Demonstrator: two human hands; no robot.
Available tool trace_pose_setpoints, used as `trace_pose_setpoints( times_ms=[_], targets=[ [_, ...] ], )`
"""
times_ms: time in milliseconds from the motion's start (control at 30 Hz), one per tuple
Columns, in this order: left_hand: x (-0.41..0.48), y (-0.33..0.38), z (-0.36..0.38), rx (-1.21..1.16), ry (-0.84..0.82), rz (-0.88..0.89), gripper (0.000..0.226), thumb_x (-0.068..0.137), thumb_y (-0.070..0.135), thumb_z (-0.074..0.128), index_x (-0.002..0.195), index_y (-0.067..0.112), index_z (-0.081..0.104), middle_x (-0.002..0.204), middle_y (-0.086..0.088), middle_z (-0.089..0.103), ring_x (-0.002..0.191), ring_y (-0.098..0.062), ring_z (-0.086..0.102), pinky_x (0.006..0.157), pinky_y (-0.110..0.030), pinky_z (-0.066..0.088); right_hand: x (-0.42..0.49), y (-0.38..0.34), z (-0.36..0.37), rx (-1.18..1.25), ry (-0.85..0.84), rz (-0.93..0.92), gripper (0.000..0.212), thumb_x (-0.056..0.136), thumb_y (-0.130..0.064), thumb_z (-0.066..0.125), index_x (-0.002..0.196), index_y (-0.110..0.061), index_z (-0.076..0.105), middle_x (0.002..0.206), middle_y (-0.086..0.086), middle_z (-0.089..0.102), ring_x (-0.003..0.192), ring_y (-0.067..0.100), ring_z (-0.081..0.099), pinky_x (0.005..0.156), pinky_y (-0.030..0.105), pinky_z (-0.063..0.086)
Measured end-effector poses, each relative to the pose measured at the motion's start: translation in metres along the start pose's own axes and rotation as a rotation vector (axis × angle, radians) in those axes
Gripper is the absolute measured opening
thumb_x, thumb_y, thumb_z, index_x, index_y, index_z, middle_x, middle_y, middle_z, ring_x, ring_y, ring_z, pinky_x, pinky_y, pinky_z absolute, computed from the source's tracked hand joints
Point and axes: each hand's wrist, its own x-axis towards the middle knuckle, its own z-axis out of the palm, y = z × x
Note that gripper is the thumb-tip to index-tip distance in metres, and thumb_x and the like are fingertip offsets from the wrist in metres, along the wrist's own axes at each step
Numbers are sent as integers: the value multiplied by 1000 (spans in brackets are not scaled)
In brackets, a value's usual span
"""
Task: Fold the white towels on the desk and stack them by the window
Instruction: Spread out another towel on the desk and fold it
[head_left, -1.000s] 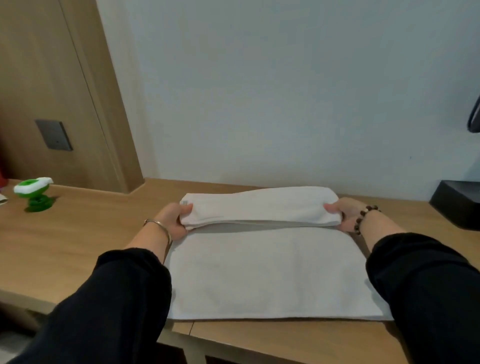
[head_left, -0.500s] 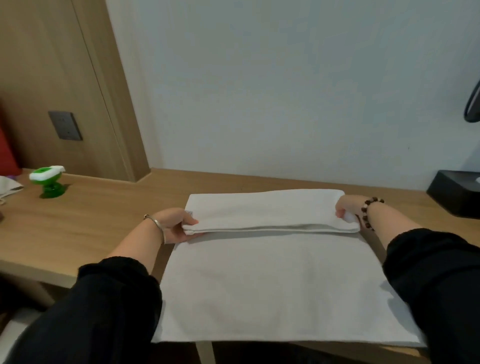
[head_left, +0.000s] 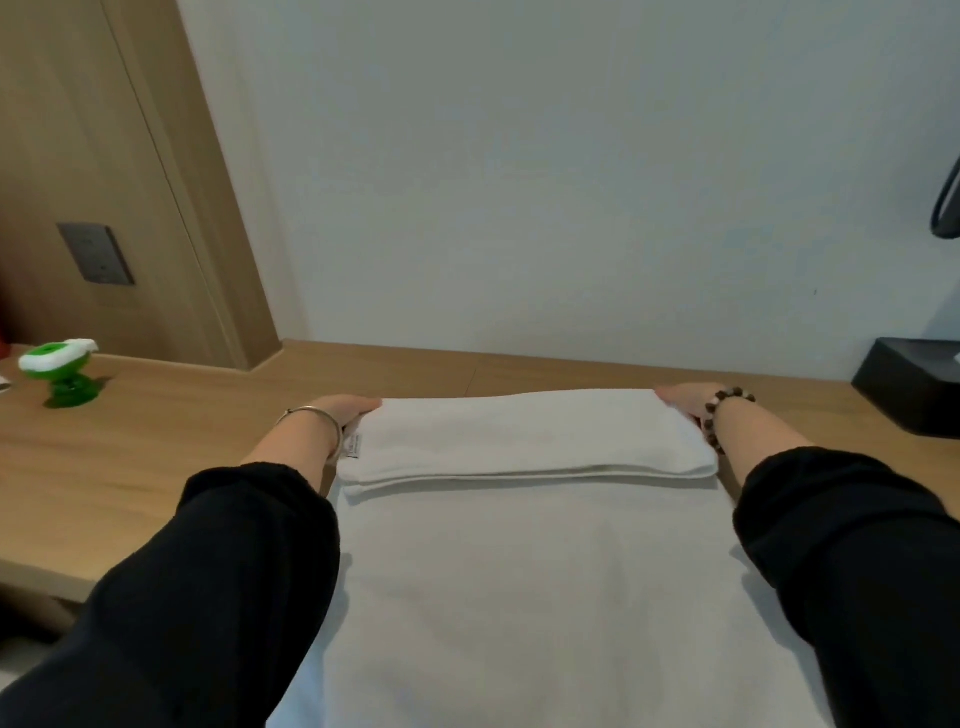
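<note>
White rectangular cloth towel (head_left: 530, 582) lies flat on the light wooden desk (head_left: 156, 467), dead centre in front of you, with its near end running out of the bottom of the view. Its far end is doubled over into a thick band across the full width, with a small sewn label (head_left: 355, 447) at the band's left end. Your hands are wide apart, one at each end of that band. Left hand (head_left: 340, 410), thin silver bangle (head_left: 317, 415) on the wrist, touches the far left corner. Right hand (head_left: 685, 399), dark bead bracelet (head_left: 719, 415) on the wrist, touches the far right corner. The cloth hides the fingers on both sides, so you can't tell whether they grip. Small green-and-white plastic object (head_left: 60, 374) stands well off left, black box (head_left: 909, 384) far right.
</note>
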Motion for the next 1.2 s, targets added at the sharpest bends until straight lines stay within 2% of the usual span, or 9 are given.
trace_pose_setpoints(
  times_ms=[133,333,500,600,700,767,933,1100,1200],
  targets=[
    [16,-6,-12,-325,-42,-114,10,95,12,53,96,3,56,78,-15,68,78,-29,63,70,-53,52,9,14,-8,352,-173,196,36,98,-22,51,124,3,52,108,18,65,99,29,63,82,42,51],
    [18,-7,-4,-319,-36,-95,15,100,11,45,90,1,52,88,-13,61,78,-26,59,94,-45,45,16,15,-12,605,-236,284,10,92,-14,54,99,-9,59,93,-5,58,90,17,62,85,28,49],
    [21,-11,-4,-278,-50,-73,18,100,12,45,88,1,52,78,-13,64,74,-26,58,96,-43,44,32,25,-14,323,-179,181,19,98,-10,44,88,1,56,72,8,62,72,25,54,70,34,45],
    [26,-13,-5,-224,-36,-59,20,100,15,45,88,1,52,83,-14,62,75,-27,58,84,-44,48,34,30,-15,106,-114,-72,24,92,-7,56,114,-12,63,100,11,65,94,28,62,86,41,51],
    [34,-10,-3,100,69,39,41,103,21,41,81,-11,56,72,-25,57,72,-37,54,77,-41,45,33,31,-15,139,-117,-183,30,87,0,58,107,-19,72,108,15,69,99,33,63,93,44,49],
    [35,-6,-3,496,182,108,58,104,25,35,70,-16,59,66,-27,59,81,-43,57,74,-34,44,29,31,-10,163,-162,-179,30,89,3,54,87,-17,77,96,18,72,86,31,61,79,42,50],
    [17,19,4,1050,485,332,46,92,21,56,132,0,45,133,-22,49,122,-38,47,97,-39,41,-6,18,18,-101,-62,-397,26,84,7,55,73,-11,71,75,5,67,75,22,60,66,28,50],
    [-35,13,82,1153,159,654,52,98,34,45,144,12,34,145,-15,41,132,-33,39,107,-36,32,-48,25,42,-175,-117,-536,25,82,7,55,69,-11,67,58,-3,60,45,4,54,42,16,42],
    [-58,-25,122,1272,-48,656,56,99,46,31,148,19,27,155,-6,24,142,-26,21,115,-44,17,-65,34,44,-219,-139,-610,26,79,4,60,67,-18,67,66,-8,64,57,0,56,45,8,41]
  ],
)
